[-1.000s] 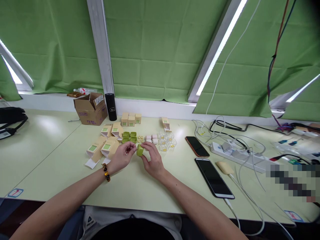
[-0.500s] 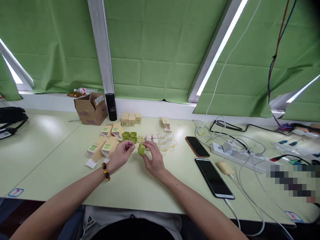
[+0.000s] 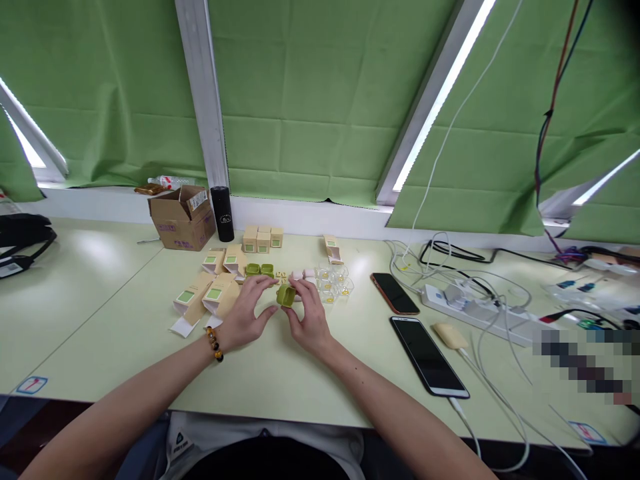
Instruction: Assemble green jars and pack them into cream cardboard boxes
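Observation:
Between thumb and fingers, my right hand [image 3: 310, 319] grips a small green square cup [image 3: 286, 295], its hollow side turned toward me. My left hand [image 3: 250, 310] is beside the cup on the left, fingers apart and curved, with nothing visible in it. Just behind the hands are more green cups [image 3: 260, 269], a few tiny yellowish pieces [image 3: 281, 275], small pale pink blocks [image 3: 303, 274] and several clear containers [image 3: 334, 283] with yellow bits inside. Open small cartons [image 3: 220, 293] lie left of my left hand.
Closed small cartons [image 3: 263, 239], a black tumbler [image 3: 223, 213] and a cardboard box [image 3: 183, 217] stand at the back. An opened carton [image 3: 333, 249] lies behind the clear containers. On the right are two phones [image 3: 429, 357], a power strip [image 3: 475, 313] and tangled cables.
My left hand has gone from a closed pinch beside the cup to spread fingers. The green cup has turned in my right hand, so its hollow now faces me.

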Available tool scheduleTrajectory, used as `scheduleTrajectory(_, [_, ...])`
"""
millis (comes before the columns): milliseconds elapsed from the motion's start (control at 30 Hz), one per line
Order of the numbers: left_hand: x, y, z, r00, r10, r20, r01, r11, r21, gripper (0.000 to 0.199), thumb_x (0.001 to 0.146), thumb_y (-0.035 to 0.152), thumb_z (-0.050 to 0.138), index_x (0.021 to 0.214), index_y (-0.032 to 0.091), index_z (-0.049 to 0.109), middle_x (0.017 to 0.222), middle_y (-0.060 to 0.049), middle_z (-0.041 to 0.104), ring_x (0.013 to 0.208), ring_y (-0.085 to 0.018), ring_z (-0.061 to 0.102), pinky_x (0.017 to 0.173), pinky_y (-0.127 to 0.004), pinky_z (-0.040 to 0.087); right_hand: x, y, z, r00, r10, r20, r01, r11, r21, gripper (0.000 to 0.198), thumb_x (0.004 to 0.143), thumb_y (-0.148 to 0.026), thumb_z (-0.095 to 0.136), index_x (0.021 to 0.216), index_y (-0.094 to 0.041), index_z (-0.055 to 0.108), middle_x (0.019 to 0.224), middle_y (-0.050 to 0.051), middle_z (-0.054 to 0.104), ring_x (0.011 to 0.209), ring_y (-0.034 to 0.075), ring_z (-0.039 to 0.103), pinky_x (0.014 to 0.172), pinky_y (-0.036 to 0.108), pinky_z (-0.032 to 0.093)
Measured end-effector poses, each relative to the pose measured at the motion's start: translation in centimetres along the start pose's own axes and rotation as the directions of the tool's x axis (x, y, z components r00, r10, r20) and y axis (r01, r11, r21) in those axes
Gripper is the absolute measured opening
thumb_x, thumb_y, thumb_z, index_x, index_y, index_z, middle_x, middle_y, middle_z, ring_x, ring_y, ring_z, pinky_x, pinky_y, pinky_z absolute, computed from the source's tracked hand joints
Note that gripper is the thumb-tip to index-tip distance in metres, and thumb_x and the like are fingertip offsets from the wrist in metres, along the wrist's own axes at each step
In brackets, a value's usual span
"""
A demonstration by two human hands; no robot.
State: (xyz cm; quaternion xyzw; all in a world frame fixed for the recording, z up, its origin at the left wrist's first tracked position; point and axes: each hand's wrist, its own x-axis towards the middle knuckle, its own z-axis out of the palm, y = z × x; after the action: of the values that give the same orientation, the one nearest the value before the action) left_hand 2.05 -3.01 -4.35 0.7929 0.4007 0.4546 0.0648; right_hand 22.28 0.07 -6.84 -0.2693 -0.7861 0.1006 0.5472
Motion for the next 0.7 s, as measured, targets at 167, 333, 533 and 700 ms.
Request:
scheduleTrajectory(167, [-0.1,-0.2,0.1,0.998,0.055,0.041,-0.057,0.997,0.046,0.056,0.098,0.025,0.066,0.150,0.028,0.047,0.140,-0.015,0.051,0.136,-0.032,0.048,0.115,-0.053,0.045,-0.1,-0.1,0.1,0.990,-0.143,-0.011,0.143,0.990,-0.002,0.064,0.095,-0.012,0.060,0.154,-0.025,0.039,0.133,0.017,0.063,0.127,0.032,0.063,0.098,0.053,0.063])
scheduleTrajectory(333, [0.0,-0.3,-0.1,0.998,0.056,0.021,-0.057,0.996,0.061,0.051,0.098,0.026,0.066,0.147,0.029,0.051,0.134,-0.013,0.054,0.130,-0.031,0.051,0.110,-0.052,0.047,0.0,0.2,-0.3,0.973,-0.230,-0.019,0.229,0.973,-0.040,0.059,0.098,-0.014,0.059,0.153,-0.025,0.041,0.132,0.017,0.067,0.128,0.032,0.066,0.099,0.055,0.064])
scheduleTrajectory(533, [0.1,-0.2,-0.3,0.997,0.071,-0.006,-0.071,0.996,0.057,0.049,0.098,0.027,0.066,0.145,0.028,0.052,0.132,-0.013,0.055,0.127,-0.031,0.053,0.109,-0.051,0.048,0.5,-0.1,-0.9,0.949,-0.315,0.002,0.313,0.942,-0.120,0.045,0.099,-0.013,0.060,0.143,-0.023,0.055,0.135,0.019,0.066,0.128,0.032,0.066,0.100,0.054,0.064])
scheduleTrajectory(700, [0.1,-0.1,-0.3,0.994,0.109,-0.031,-0.107,0.992,0.062,0.050,0.098,0.026,0.067,0.146,0.029,0.052,0.129,-0.012,0.057,0.124,-0.029,0.054,0.106,-0.048,0.048,0.7,-0.2,-1.1,0.944,-0.329,0.034,0.331,0.934,-0.138,0.041,0.100,-0.014,0.059,0.139,-0.025,0.062,0.135,0.019,0.065,0.127,0.032,0.066,0.097,0.052,0.065])
